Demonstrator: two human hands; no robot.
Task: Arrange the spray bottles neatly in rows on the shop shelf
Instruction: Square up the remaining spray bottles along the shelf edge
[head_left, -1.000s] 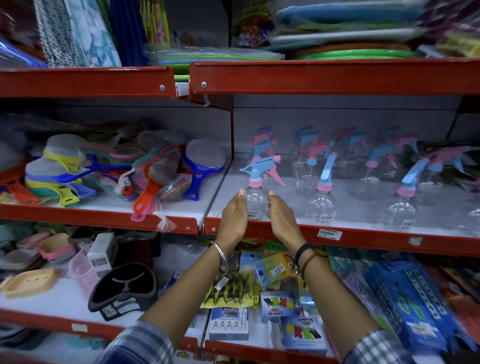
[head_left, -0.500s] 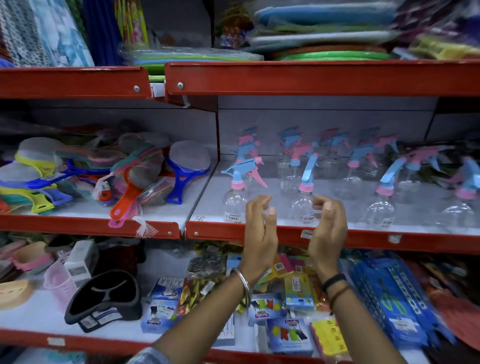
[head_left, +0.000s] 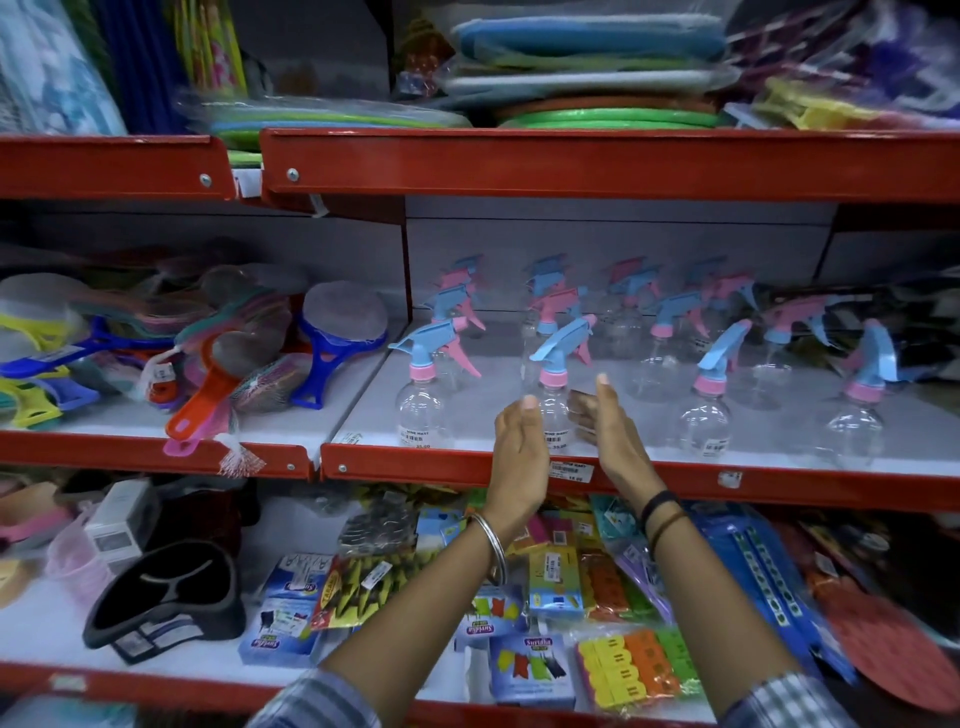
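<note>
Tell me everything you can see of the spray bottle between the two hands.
The clear plastic spray bottle has a round body, a pink collar, a blue trigger head and a pink lever. It stands upright, looks empty, and carries a white barcode sticker low on its front. It stands near the white shelf's front edge, flanked by the open left hand and right hand; contact is unclear.

Rear spray bottles (head_left: 631, 283) blurred (labels unreadable).

Light falls evenly from overhead, moderately bright; my forearms stay well lit. Shadow sits under the upper red shelf (head_left: 571, 163) and along the back panel. Rear spray bottles (head_left: 628, 283) look soft. Frame edges smear with motion blur and wide-angle bending.
</note>
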